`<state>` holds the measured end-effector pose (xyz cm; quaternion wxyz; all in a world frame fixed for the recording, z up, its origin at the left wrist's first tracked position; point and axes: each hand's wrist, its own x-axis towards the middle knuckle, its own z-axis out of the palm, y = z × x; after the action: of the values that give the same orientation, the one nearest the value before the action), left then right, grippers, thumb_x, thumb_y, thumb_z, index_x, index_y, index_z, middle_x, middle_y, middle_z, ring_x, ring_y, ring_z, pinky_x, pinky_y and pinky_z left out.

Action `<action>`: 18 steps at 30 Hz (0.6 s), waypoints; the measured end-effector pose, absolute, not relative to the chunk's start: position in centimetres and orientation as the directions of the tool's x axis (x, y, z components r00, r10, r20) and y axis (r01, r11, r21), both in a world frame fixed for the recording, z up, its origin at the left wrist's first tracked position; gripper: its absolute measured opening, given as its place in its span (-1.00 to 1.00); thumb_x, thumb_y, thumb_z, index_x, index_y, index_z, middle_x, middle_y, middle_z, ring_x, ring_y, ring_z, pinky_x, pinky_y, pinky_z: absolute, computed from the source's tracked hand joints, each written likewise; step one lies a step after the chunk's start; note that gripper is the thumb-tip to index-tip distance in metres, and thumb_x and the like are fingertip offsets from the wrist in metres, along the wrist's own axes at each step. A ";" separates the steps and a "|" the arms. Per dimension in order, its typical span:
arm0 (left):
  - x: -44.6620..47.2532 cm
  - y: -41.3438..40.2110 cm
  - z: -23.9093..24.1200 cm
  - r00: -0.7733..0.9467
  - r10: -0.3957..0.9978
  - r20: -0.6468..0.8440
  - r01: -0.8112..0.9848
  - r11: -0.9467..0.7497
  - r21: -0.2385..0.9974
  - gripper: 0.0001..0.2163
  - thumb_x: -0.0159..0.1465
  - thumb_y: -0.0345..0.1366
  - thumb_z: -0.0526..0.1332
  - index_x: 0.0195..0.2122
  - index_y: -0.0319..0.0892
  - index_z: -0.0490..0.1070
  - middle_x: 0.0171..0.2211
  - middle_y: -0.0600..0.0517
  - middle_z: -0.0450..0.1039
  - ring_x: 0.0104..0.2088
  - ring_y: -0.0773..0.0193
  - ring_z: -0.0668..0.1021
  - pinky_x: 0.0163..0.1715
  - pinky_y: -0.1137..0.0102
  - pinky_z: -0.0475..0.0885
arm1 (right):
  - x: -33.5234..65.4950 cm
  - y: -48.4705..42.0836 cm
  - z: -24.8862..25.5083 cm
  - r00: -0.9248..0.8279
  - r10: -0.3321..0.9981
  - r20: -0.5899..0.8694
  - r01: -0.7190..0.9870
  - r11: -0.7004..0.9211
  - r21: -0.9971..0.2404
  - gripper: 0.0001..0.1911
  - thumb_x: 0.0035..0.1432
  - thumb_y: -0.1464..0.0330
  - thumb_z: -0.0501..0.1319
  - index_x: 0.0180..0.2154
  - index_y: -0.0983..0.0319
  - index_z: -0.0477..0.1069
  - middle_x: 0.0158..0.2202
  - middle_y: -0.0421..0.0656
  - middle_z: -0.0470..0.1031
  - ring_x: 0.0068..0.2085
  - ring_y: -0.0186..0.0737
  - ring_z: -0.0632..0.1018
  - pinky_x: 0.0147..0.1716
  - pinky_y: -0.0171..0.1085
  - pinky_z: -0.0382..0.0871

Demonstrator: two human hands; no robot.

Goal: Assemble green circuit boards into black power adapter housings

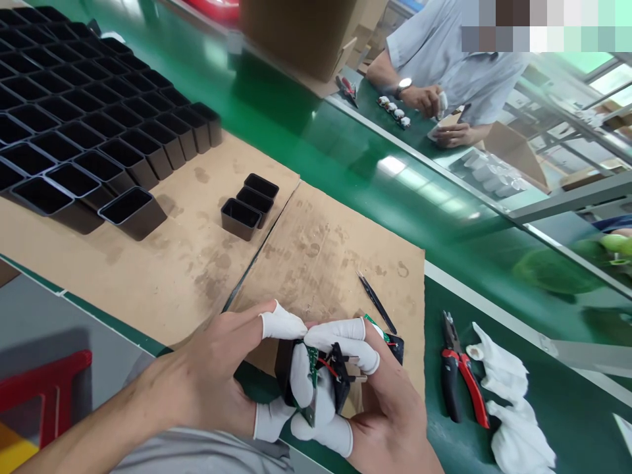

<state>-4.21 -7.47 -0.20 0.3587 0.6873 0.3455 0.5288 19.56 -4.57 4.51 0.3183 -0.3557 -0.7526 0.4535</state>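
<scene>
left hand (212,368), right hand (390,411), fingers (300,375) seemingly pinching green board (313,367), long axis upright in view, plug prongs (357,378) pointing right

- Our left forearm (118,418) slants in from the lower left.
- Our left hand (214,368) curls inward, thumb (271,421) below its fingers (284,324).
- Our right hand (390,401) faces it, white-capped fingertips (336,331) bent close.

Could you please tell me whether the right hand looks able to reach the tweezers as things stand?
Probably yes: the tweezers lie uncovered on the cardboard, just beyond the right hand, though that hand is busy holding the black plug.
</scene>
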 end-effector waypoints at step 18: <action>-4.2 -7.5 -0.4 0.211 0.862 0.460 0.138 -0.493 0.859 -0.25 0.21 -0.48 0.52 0.42 -0.01 0.41 0.07 -0.11 0.73 -0.11 0.08 0.80 -0.12 0.32 0.74 | 19.4 -4.6 4.8 -0.552 0.821 0.147 0.278 0.347 -0.896 -0.31 0.24 0.30 0.69 0.33 -0.02 0.59 0.19 -0.04 0.68 0.14 0.05 0.74 0.11 -0.17 0.72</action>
<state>-4.20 -7.53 -0.37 0.3519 0.6941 0.3603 0.5144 19.40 -4.63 4.81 0.3066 -0.3609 -0.7614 0.4428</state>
